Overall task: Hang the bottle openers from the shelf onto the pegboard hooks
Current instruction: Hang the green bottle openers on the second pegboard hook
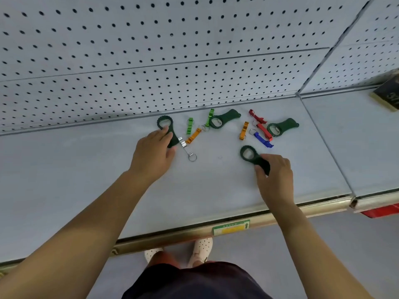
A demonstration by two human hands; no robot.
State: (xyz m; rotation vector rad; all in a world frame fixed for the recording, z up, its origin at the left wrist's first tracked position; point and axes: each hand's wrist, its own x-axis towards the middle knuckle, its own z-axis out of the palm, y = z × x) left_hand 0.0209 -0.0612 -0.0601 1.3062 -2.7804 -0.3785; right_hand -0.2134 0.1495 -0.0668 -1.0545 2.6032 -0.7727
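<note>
Several bottle openers lie on the grey shelf [90, 169]. My left hand [154, 152] grips the handle of a dark green opener [165, 124] at the left of the group. My right hand [275, 171] pinches the handle of another dark green opener [248, 154] nearer the front. Two more dark green openers [224, 118] [282, 127] rest at the back. Small keychain openers lie between them: green [190, 126], orange [193, 135], silver [183, 144], orange [244, 130], red [262, 128], blue [263, 140]. The white pegboard [151, 50] rises behind the shelf; no hooks show.
The shelf's metal front rail [194, 231] carries a green and yellow label [231, 227]. A dark box [388, 93] sits on the neighbouring shelf at right. My feet in white shoes [199, 251] stand on the grey floor below.
</note>
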